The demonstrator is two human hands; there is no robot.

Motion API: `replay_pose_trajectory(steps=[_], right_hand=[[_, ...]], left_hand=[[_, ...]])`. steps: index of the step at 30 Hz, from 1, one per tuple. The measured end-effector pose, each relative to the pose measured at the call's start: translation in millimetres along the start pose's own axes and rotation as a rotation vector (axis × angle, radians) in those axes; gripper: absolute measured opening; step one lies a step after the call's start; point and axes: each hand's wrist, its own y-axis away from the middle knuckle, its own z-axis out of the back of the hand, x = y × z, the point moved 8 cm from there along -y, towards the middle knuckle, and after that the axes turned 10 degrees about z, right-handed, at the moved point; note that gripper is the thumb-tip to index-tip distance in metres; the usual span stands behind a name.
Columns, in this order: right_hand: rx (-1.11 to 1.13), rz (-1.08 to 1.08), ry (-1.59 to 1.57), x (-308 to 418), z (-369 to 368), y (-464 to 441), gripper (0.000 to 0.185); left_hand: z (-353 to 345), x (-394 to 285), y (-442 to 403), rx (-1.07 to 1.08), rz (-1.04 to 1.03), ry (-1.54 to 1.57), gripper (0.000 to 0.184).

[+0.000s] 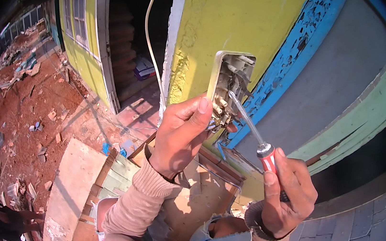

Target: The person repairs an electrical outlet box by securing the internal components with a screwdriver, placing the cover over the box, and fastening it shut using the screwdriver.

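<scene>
My left hand (182, 134) is closed around the lower side of a rectangular electrical box (215, 75). The box has a pale rim, and its exposed inside shows grimy terminals and metal parts. In my right hand (286, 193) is a screwdriver (248, 118) with a red and white handle, gripped between thumb and fingers. Its shaft points up and to the left, and the tip appears at the box's inner parts. Whether the tip touches a screw I cannot tell. Some of my left fingers are hidden behind the box.
Behind the box stands a yellow-green wall (237, 14) beside a peeling blue frame (307, 34). A pale cable (148, 34) hangs by the dark doorway. Wooden boards (74, 193) lie below, with rubble on red soil (23, 107). Part of another person (10, 222) shows at far left.
</scene>
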Motion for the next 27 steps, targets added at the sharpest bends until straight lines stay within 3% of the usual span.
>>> replay_pose_trajectory(steps=[11, 19, 21, 27], right_hand=[[0.040, -0.108, -0.024, 1.2, 2.3, 4.1, 0.033], [0.067, -0.174, -0.018, -2.8, 5.7, 3.5, 0.033], [0.140, -0.156, -0.047, -6.4, 5.1, 3.4, 0.035], [0.088, -0.222, -0.106, -11.2, 7.3, 3.0, 0.030]], left_hand=[[5.8, 1.3, 0.0, -0.024, -0.025, -0.327, 0.052], [0.0, -14.3, 3.0, -0.093, -0.193, -0.643, 0.048], [-3.7, -16.3, 5.0, -0.082, -0.220, -0.620, 0.048], [1.0, -10.7, 2.1, -0.042, -0.285, -0.581, 0.047]])
